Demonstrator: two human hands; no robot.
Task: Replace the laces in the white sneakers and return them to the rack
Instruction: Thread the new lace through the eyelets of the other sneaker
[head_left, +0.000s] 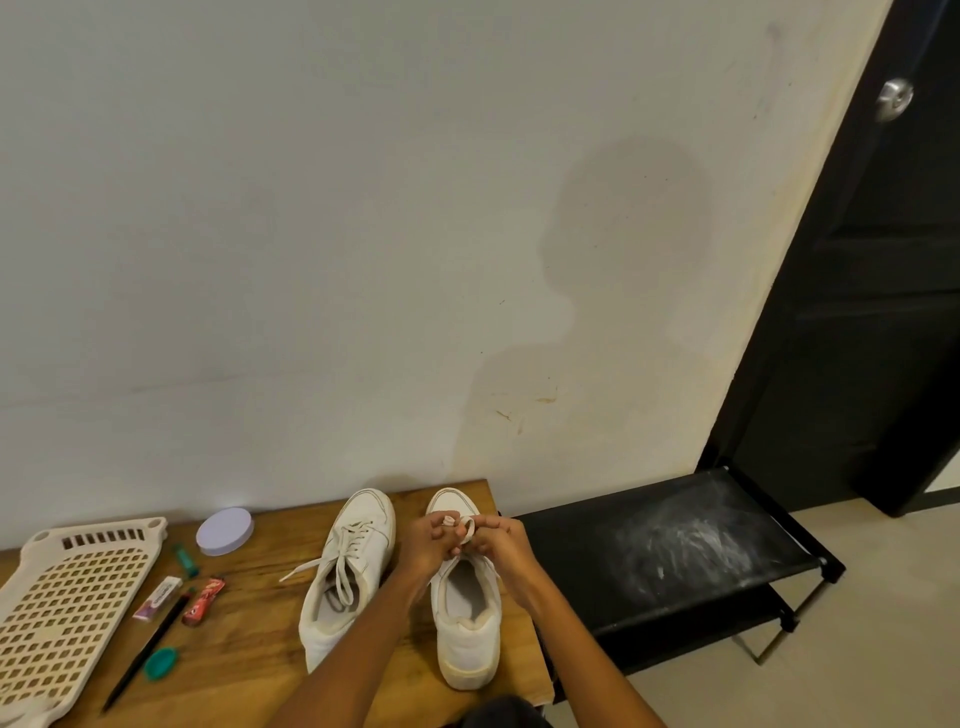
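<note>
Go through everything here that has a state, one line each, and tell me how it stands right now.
Left sneaker: laced, ends loose, upright on the table.
Right sneaker: upright, lace being worked at the front.
Lace: looped between both hands.
Left hand: pinches the lace.
Right hand: pinches the lace.
Basket: lying on the table, perforated side up.
Round lid: lying flat.
Shoe rack: top shelf bare, dusty.
Door: whether shut cannot be told.

Wooden table (260, 639) (sneakers (348, 577), basket (67, 597), perhaps wrappers (203, 601))
</note>
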